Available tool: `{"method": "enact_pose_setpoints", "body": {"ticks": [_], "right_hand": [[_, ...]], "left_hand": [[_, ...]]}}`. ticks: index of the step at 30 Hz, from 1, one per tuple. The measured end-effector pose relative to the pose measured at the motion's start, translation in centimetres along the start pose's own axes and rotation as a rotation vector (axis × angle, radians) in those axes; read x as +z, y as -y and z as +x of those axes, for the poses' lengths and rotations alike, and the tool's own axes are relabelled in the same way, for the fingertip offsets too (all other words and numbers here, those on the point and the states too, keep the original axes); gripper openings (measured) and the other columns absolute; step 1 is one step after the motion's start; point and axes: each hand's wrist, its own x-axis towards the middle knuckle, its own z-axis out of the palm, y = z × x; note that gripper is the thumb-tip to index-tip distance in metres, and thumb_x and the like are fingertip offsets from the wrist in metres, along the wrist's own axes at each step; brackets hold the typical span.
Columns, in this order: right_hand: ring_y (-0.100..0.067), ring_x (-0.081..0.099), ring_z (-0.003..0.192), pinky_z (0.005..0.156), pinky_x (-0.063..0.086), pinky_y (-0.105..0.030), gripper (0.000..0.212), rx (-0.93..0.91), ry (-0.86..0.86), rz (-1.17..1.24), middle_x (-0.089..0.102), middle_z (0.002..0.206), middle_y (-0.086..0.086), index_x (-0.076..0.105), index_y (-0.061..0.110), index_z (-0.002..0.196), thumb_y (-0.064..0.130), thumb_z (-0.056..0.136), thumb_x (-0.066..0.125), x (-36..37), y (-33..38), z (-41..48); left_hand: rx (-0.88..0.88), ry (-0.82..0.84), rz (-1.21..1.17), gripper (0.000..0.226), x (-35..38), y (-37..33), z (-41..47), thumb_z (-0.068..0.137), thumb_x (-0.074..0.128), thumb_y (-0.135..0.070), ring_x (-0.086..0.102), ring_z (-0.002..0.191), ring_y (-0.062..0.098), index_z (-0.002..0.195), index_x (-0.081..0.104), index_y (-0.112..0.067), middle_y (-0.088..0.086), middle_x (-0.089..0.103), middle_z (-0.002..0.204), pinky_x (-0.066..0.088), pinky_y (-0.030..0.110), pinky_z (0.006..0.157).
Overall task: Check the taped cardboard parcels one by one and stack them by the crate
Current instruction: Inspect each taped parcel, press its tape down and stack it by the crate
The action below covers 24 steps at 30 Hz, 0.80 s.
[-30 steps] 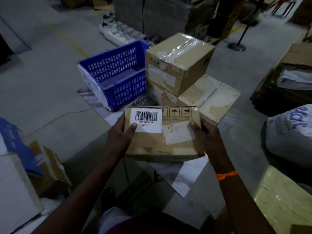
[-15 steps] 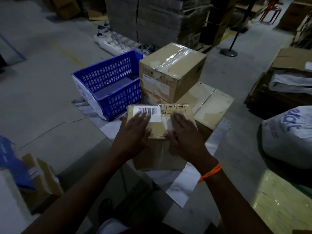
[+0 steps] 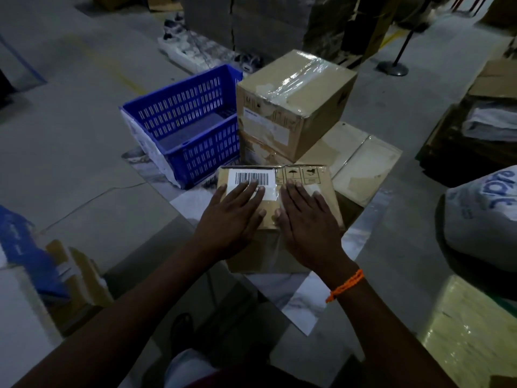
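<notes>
Parcel [image 3: 265, 256] sits on the glossy sheet [image 3: 302, 303] on the floor, straight in front of the person. It is just on the near side of the stacked parcels [image 3: 296, 91] and off the blue crate's [image 3: 184, 127] near right corner. Whether it touches the stack, can't tell.

Labelled face up. Long axis runs left to right across the view, short side pointing away towards the stack. Barcode label [image 3: 251, 177] is at the far left corner, with the handling symbols [image 3: 300, 175] along the far edge, upright as read from the person's side.

Left hand [image 3: 232, 211] lies flat on top with fingers straight and spread, its tips over the barcode label. Right hand [image 3: 305, 219] is also flat, palm down on the right half, gripping nothing. The thumbs nearly meet mid-box. There is an orange band [image 3: 347, 284] on the right wrist.

Two flat parcels [image 3: 363, 161] lie right of the stack. A white sack [image 3: 484, 214] is at far right.
</notes>
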Motion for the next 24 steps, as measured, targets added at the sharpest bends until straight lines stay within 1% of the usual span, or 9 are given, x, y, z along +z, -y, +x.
{"method": "enact_pose_setpoints", "body": {"ticks": [4,7,9,11,13,17,19,22,24], "right_hand": [[-0.026,0.044,0.147,0.121,0.034,-0.051,0.068,-0.033,-0.063,0.054,0.048,0.156,-0.014,0.050,0.008,0.150,0.050,0.109,0.014,0.0,0.0,-1.2],[-0.027,0.048,0.143,0.121,0.034,-0.050,0.070,-0.100,-0.081,0.078,0.053,0.152,-0.015,0.054,0.006,0.146,0.056,0.109,0.019,-0.4,-0.6,-3.0],[-0.028,0.050,0.142,0.121,0.033,-0.052,0.068,-0.123,-0.109,0.011,0.054,0.151,-0.015,0.057,0.006,0.143,0.058,0.106,0.032,-0.5,-1.6,-4.4],[-0.027,0.048,0.144,0.119,0.035,-0.056,0.063,-0.129,-0.133,-0.042,0.054,0.152,-0.014,0.058,0.007,0.143,0.054,0.103,0.041,-0.3,-2.6,-5.5],[-0.026,0.044,0.147,0.118,0.036,-0.058,0.056,-0.133,-0.168,-0.026,0.052,0.154,-0.012,0.057,0.009,0.145,0.045,0.104,0.044,0.2,-3.2,-6.2],[-0.023,0.043,0.148,0.124,0.025,-0.056,0.048,-0.082,-0.227,0.052,0.053,0.153,-0.008,0.059,0.012,0.144,0.038,0.106,0.045,1.0,-2.9,-6.3],[-0.022,0.043,0.148,0.124,0.021,-0.060,0.048,-0.049,-0.221,0.076,0.053,0.153,-0.007,0.060,0.013,0.143,0.038,0.105,0.045,1.1,-2.8,-6.2],[-0.025,0.035,0.152,0.118,0.030,-0.068,0.047,-0.062,-0.220,0.206,0.048,0.157,-0.010,0.057,0.011,0.145,0.033,0.103,0.051,1.3,-3.1,-6.2],[-0.029,0.027,0.156,0.120,0.034,-0.060,0.052,-0.070,-0.279,0.342,0.040,0.161,-0.016,0.052,0.006,0.147,0.019,0.099,0.063,1.3,-3.2,-6.9]], "left_hand": [[0.071,-0.081,-0.007,0.085,0.2,-0.3,-1.3,0.097,-0.012,-0.065,0.008,0.155,0.018,0.161,0.020,-0.020,0.006,0.016,0.168,0.005,0.055,0.125],[0.170,-0.193,0.003,0.076,0.6,-0.5,-3.5,0.103,0.006,-0.061,0.026,0.149,0.021,0.155,0.037,-0.015,0.010,0.035,0.161,0.012,0.063,0.119],[0.228,-0.290,0.007,0.064,1.5,-0.1,-5.0,0.105,0.023,-0.056,0.032,0.145,0.021,0.151,0.041,-0.016,0.010,0.041,0.157,0.019,0.065,0.115],[0.254,-0.339,-0.018,0.055,2.4,0.5,-5.8,0.102,0.038,-0.046,0.034,0.145,0.021,0.151,0.039,-0.019,0.006,0.041,0.157,0.022,0.062,0.116],[0.261,-0.354,-0.067,0.053,3.0,0.9,-5.9,0.100,0.042,-0.036,0.035,0.146,0.022,0.150,0.041,-0.020,0.003,0.039,0.157,0.019,0.058,0.118],[0.202,-0.350,-0.253,0.052,3.2,0.4,-5.4,0.096,0.047,-0.033,0.033,0.146,0.019,0.147,0.050,-0.021,-0.004,0.039,0.155,0.012,0.055,0.120],[0.176,-0.343,-0.295,0.051,3.2,0.4,-5.3,0.096,0.057,-0.024,0.032,0.147,0.018,0.146,0.050,-0.023,-0.007,0.038,0.154,0.009,0.054,0.120],[0.142,-0.318,-0.343,0.058,3.3,0.5,-5.4,0.094,0.065,-0.014,0.025,0.150,0.019,0.148,0.046,-0.027,-0.008,0.035,0.156,0.010,0.057,0.121],[0.102,-0.396,-0.365,0.058,3.7,0.2,-5.9,0.095,0.063,-0.017,0.021,0.151,0.025,0.149,0.043,-0.028,0.001,0.032,0.161,0.019,0.054,0.120]]}}
